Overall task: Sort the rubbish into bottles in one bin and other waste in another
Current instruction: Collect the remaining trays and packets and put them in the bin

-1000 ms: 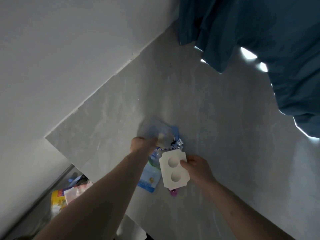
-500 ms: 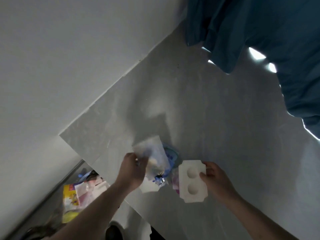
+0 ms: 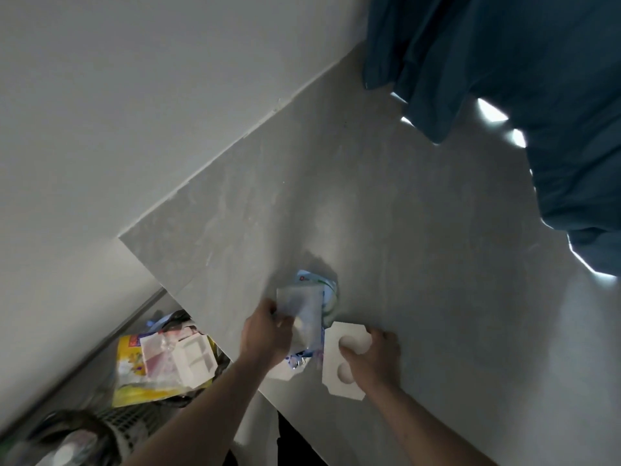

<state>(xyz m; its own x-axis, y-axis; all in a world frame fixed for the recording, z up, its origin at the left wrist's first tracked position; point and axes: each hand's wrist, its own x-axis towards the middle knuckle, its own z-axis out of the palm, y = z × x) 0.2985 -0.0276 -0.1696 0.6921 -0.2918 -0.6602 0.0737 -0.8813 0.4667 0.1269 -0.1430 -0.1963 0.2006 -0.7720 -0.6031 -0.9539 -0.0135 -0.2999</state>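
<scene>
Presently, a clear wrapper is pinched by the left hand and a white card insert gripped by the right hand, both evidently gathered off the table for the waste bin below.

no text, brand or number can be read anywhere. the yellow packet at the lower left of the frame carries a small purple label patch near its top corner and some printed marks below it, all too blurred to make out. the blue-and-white wrapper just below the centre of the frame shows a small red mark near its upper edge, which may be a logo, but its letters cannot be told. the white card with two round holes, right of that wrapper, bears no print on the side that shows.
</scene>
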